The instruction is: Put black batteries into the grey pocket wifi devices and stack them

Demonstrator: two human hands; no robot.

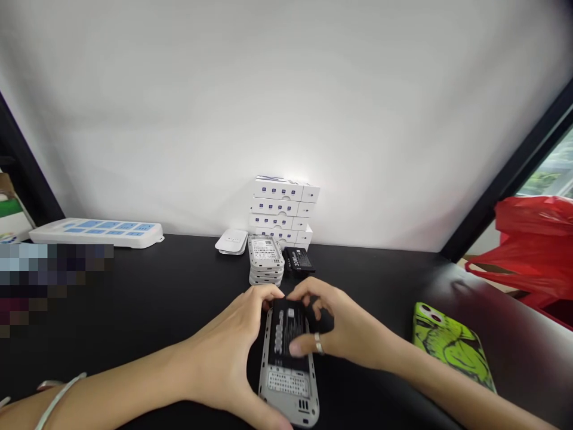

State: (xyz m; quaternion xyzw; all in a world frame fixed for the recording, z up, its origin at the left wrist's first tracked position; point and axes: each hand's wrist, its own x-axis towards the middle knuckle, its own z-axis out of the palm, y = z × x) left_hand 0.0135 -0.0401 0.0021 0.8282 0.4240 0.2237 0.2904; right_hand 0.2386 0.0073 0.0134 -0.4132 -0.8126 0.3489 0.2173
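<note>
A white device housing (pixel 290 405) lies on the black table in front of me, its inner side facing up with a printed label and slots. My left hand (pixel 228 358) spans its left side, thumb by the near end and fingers at the far end. A flat black battery (pixel 282 334) marked 3000 mAh lies over the housing's far part. My right hand (pixel 333 322), with a ring, grips the battery, thumb on its face and fingers at its far edge. Whether the battery sits fully in the recess I cannot tell.
Behind stand stacked housings (pixel 266 257), white covers (pixel 231 241), more black batteries (pixel 301 260) and stacked white boxes (pixel 277 206) against the wall. A power strip (pixel 98 233) lies at left. A green-cased phone (pixel 450 343) and a red plastic bag (pixel 532 245) are at right.
</note>
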